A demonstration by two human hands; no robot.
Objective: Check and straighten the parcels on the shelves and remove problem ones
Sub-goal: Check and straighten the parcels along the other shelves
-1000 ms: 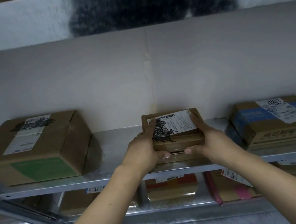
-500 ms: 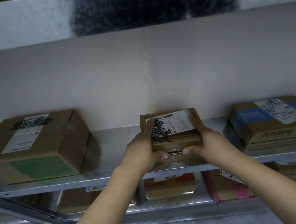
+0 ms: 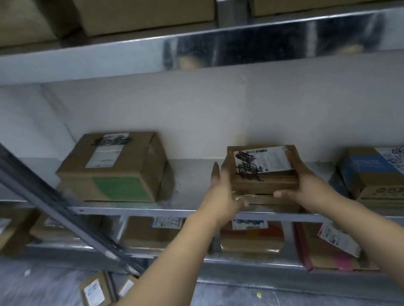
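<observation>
Pulled parcel [image 3: 264, 169] forward to front edge of shelf [image 3: 194, 178] and tilted it since a second ago, seemingly raised off; swung view too, blurred. Holds it from both sides: left hand [image 3: 222, 194] with fingers up along left face and thumb hooked under front, right hand [image 3: 303, 184] wrapped round right corner with thumb on front, each grip closed on it alone. Looks like loose flap or thin second piece underneath, cannot tell which. Risk, as a guess: could drop that piece or whole parcel to floor [image 3: 33, 298] if thumbs slip; could bump blue box [image 3: 389, 170] nearby on right. Metal shelf, white back wall, green-patch box [image 3: 114, 172] well left, slanted brace [image 3: 30, 196], more parcels above and below.
</observation>
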